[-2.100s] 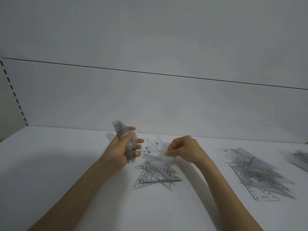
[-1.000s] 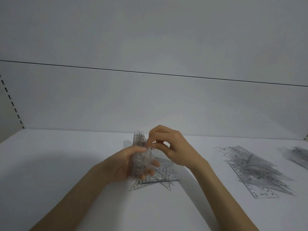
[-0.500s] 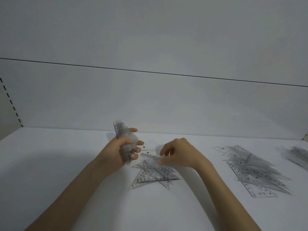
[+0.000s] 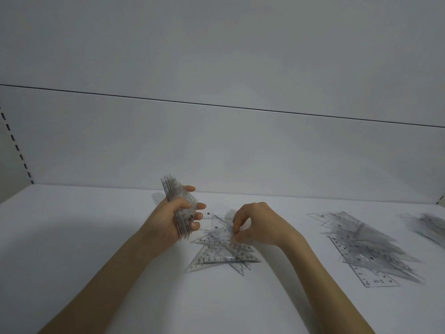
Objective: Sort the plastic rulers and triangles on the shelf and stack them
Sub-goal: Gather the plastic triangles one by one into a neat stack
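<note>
My left hand (image 4: 173,221) grips an upright stack of clear plastic triangles (image 4: 173,196) above the white shelf (image 4: 72,237). Just right of it, a loose pile of clear triangles (image 4: 221,255) lies flat on the shelf. My right hand (image 4: 258,224) is down on the far edge of that pile, its curled fingertips pinching the top triangle (image 4: 220,224), which is lifted slightly at its far end.
A heap of clear rulers and triangles (image 4: 366,247) lies to the right, and another blurred heap (image 4: 428,225) sits at the right edge. The shelf's back wall (image 4: 216,153) rises behind; a slotted upright (image 4: 16,148) stands at the left.
One second ago my right hand set a triangle against the held stack. It has since dropped back to the loose pile and now pinches the top triangle. My left hand stayed put.
</note>
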Demonstrator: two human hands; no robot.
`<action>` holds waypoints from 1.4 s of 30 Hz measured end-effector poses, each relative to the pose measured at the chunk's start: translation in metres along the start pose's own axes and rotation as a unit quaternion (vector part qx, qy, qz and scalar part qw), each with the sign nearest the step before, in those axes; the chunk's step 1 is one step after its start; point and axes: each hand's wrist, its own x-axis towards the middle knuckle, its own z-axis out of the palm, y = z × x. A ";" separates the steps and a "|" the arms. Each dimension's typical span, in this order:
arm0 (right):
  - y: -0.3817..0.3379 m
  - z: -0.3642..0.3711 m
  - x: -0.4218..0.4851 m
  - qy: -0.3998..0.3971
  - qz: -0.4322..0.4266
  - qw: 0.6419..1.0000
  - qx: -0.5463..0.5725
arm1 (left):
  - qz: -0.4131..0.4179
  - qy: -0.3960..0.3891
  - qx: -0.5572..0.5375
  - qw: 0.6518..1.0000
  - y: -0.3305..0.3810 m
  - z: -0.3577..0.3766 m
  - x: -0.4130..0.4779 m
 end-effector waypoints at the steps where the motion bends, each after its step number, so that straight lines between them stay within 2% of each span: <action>1: 0.001 0.000 0.000 0.000 0.000 1.000 0.004 | -0.001 0.000 0.001 1.000 0.000 0.000 0.000; 4: 0.003 -0.001 0.000 0.013 -0.018 1.000 -0.001 | -0.003 0.000 0.000 1.000 0.000 0.000 -0.001; 9: 0.006 -0.008 -0.004 0.073 -0.060 0.994 0.049 | 0.003 0.002 0.002 1.000 0.001 0.002 -0.002; 12: 0.006 -0.008 -0.004 0.190 -0.047 0.980 0.038 | 0.012 0.008 -0.007 1.000 0.001 0.003 -0.003; 15: 0.002 -0.015 -0.008 0.266 -0.039 0.952 0.144 | 0.021 0.010 -0.014 1.000 0.002 0.003 -0.003; 18: -0.004 -0.021 -0.013 0.231 -0.031 0.924 0.304 | 0.015 0.007 -0.015 1.000 0.001 0.004 -0.003; 21: -0.014 -0.016 -0.015 0.163 -0.035 0.879 0.447 | 0.006 -0.013 -0.006 1.000 -0.003 0.007 -0.004; 24: -0.029 -0.001 -0.013 0.085 -0.023 0.865 0.493 | 0.009 -0.039 -0.010 0.999 -0.006 0.010 -0.007; 26: -0.038 0.007 -0.011 0.068 -0.024 0.863 0.499 | 0.007 -0.043 -0.013 0.999 -0.007 0.013 -0.007; 27: -0.040 0.008 -0.010 0.086 -0.026 0.864 0.496 | 0.002 -0.039 -0.015 0.999 -0.007 0.014 -0.007; 29: -0.040 0.010 -0.008 0.189 -0.040 0.878 0.438 | -0.002 -0.028 -0.022 0.999 -0.007 0.014 -0.005; 31: -0.037 0.014 -0.005 0.328 -0.075 0.896 0.290 | 0.004 -0.018 -0.019 1.000 -0.008 0.013 -0.003; 33: -0.037 0.022 -0.002 0.401 -0.129 0.897 0.131 | 0.006 -0.012 -0.006 1.000 -0.010 0.011 -0.002; 37: -0.047 0.040 0.005 0.372 -0.205 0.905 0.031 | 0.024 -0.042 0.038 0.998 -0.017 0.014 -0.004; 42: -0.054 0.050 0.009 0.366 -0.227 0.902 0.024 | 0.065 -0.063 0.096 0.991 -0.022 0.008 -0.004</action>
